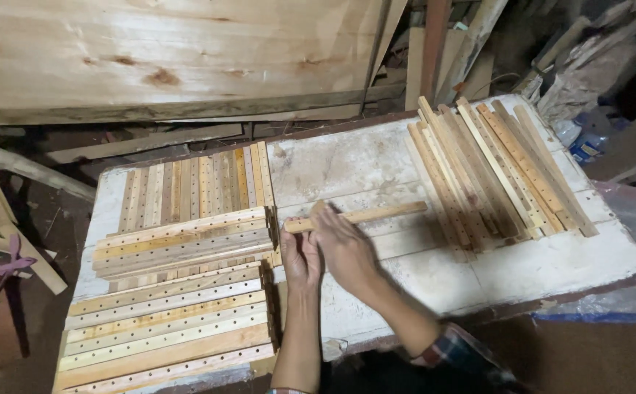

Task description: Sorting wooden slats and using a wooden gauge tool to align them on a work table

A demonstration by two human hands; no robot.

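Here, a single wooden slat (365,215) lies near the middle of the white worktable (552,266), its long axis running left to right, right end tilted slightly far. The left hand (300,257) pinches its left end; the right hand (343,244) closes over it just beside. Stacked drilled slats (179,292) sit left, a loose slat pile (493,171) far right.

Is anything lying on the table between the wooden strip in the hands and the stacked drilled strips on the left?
Nothing visible: the wooden strip already reaches the stacked drilled strips, held by the left hand and right hand.
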